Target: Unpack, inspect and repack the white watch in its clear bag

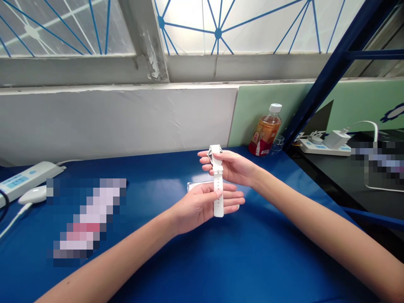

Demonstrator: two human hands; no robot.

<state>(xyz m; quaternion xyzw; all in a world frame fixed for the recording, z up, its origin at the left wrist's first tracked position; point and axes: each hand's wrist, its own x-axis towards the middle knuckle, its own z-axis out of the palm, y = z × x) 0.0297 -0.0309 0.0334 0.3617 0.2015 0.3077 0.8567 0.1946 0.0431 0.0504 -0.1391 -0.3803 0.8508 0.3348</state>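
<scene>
A white wristwatch [218, 181] with a punched strap hangs lengthwise between my two hands above the blue table. My right hand [235, 166] grips its upper end near the watch case, thumb on the strap and fingers behind. My left hand [205, 202] pinches the lower strap, with the thumb on top and the other fingers stretched out beneath it. The watch face is turned mostly away from me. Partly hidden behind my left hand, a flat white-edged item [191, 185] lies on the table; I cannot tell what it is.
A drink bottle [265, 130] with a white cap stands at the back right beside a clear cup [277, 143]. On the left lie a power strip [30, 179], a white charger [33, 195] and a pixelated object [91, 214]. A blue metal post [325, 80] rises at right.
</scene>
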